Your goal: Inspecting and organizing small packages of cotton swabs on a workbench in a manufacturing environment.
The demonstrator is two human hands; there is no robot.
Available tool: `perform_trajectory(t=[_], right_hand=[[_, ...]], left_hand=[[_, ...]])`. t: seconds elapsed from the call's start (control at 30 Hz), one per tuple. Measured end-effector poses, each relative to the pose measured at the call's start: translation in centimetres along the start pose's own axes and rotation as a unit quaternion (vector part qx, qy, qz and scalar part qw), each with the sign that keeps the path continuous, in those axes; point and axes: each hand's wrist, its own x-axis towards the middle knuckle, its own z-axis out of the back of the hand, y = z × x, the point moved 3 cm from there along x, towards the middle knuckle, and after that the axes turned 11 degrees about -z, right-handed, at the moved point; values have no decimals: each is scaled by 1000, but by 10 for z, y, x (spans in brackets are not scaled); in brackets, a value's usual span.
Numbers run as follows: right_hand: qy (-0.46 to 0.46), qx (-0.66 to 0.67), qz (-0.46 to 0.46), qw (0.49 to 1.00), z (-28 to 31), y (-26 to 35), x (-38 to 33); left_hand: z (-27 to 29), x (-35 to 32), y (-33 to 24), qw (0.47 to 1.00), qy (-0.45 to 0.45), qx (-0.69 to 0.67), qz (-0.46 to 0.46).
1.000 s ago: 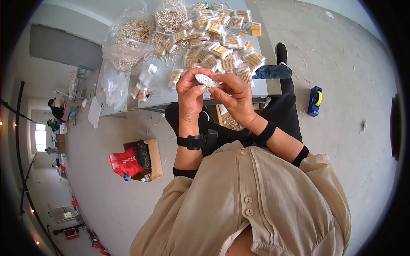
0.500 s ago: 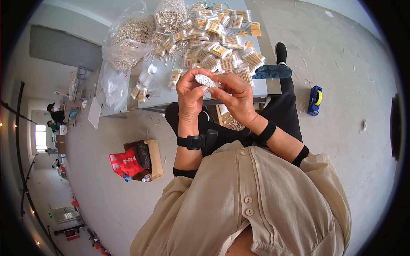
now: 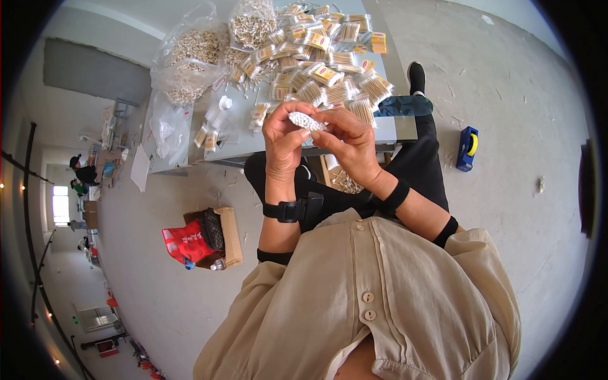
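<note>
A bundle of cotton swabs (image 3: 306,121) is held above the table's near edge, its white tips turned up toward me. My left hand (image 3: 282,135) grips the bundle's left side between thumb and fingers. On the other side, my right hand (image 3: 348,137) pinches the bundle with thumb and forefinger. The sticks below the tips are hidden by my fingers. Just beyond my hands lies a heap of packed cotton swabs (image 3: 325,75) in clear bags with yellow-and-red labels.
Clear bags of loose swabs (image 3: 193,47) stand at the table's far left. A white round-topped container (image 3: 225,102) is nearer. Below the table sits a box of swabs (image 3: 347,182). On the floor are a blue tape dispenser (image 3: 467,149) and a cardboard box (image 3: 231,237) with a red bag.
The bundle has tilted very slightly between my fingers, showing a little more of its white tips. Both hands keep their hold in nearly the same place.
</note>
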Motion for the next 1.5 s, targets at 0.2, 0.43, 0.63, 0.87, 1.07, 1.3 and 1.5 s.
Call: perform_trajectory(t=[0.2,0.43,0.63,0.87,1.07,1.3,1.5], right_hand=[[48,146,-135,979,2,5,3],[42,195,-213,957,5,1,8],[48,201,-244,947,6,1,8],[60,199,-264,942,8,-2,10],[60,198,-260,943,9,-2,10],[36,258,-277,925,10,-8,10],[41,262,-278,923,12,-11,11]], left_hand=[[2,0,-1,1000,18,22,-8],[-3,0,-1,998,21,54,20],[-7,0,-2,997,19,76,14],[-7,0,0,995,15,93,26],[-9,0,0,995,11,94,30],[-6,2,0,998,39,46,8],[-5,1,2,997,36,65,17]])
